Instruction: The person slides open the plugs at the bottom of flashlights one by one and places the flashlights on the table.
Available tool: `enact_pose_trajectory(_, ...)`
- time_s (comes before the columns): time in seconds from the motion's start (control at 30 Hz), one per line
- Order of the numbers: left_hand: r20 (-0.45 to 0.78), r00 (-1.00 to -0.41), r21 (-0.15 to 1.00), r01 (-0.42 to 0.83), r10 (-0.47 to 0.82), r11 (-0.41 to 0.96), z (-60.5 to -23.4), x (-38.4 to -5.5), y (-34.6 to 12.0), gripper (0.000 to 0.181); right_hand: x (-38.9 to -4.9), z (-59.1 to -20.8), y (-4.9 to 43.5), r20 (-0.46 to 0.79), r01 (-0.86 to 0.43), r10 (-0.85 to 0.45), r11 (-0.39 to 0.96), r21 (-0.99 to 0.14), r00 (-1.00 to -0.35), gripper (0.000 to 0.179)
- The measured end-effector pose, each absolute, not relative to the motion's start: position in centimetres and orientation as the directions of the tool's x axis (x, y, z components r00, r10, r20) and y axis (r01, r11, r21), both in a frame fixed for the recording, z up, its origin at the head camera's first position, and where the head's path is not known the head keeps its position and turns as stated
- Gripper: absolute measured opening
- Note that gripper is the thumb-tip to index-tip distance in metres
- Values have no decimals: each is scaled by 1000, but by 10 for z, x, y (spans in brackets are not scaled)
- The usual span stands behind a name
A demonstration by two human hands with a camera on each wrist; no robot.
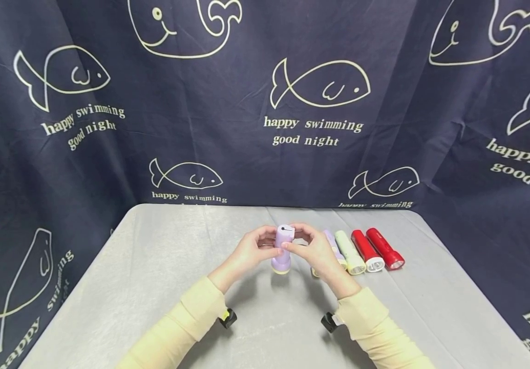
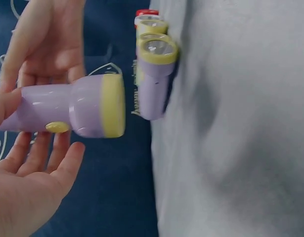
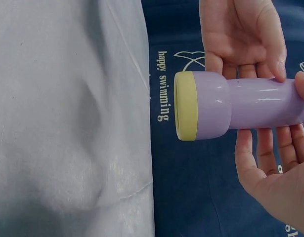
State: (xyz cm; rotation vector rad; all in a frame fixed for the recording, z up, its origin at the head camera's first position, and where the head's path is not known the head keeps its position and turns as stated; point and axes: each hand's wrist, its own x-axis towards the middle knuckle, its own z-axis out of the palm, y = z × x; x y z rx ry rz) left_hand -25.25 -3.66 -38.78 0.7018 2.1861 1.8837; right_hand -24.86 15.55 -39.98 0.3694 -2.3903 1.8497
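Left hand (image 1: 248,249) and right hand (image 1: 316,251) curl fingers round a lilac flashlight (image 1: 282,260); other flashlights (image 1: 364,246) lie at its three o'clock.

You're seeing a bright desk (image 1: 108,292), soft shadows pooling beneath sleeves (image 1: 188,318), glints streaking the held flashlight (image 3: 260,101), wrist views looking dimmer

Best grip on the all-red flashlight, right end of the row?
I'd take the all-red flashlight mid-barrel, from above and slightly right: it lies flat, the barrel is slimmer than its flared head, and its right side is free, while the red-and-white flashlight sits close on its left.
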Motion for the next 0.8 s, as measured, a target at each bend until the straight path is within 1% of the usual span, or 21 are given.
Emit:
enact_pose_trajectory(0.27, 133, -886, 978, 190, 443, 86, -390, -265, -40, 42, -250, -399, 157, 219, -238, -104, 251, -938, -970, 44)
enact_pose_trajectory(0.43, 65, -905, 990, 111, 420, 86, -384, -266, -38, 37, -249, -398, 156, 231, -252, -112, 234, -939, -966, 44)
enact_pose_trajectory(0.6, -14, -918, 996, 24, 396, 90, -377, -269, -34, 38, -249, -398, 156, 231, -253, -123, 216, -943, -965, 44)
enact_pose_trajectory(0.8, -59, -921, 995, -23, 385, 98, -369, -269, -31, 35, -250, -399, 154, 236, -258, -125, 213, -942, -964, 44)
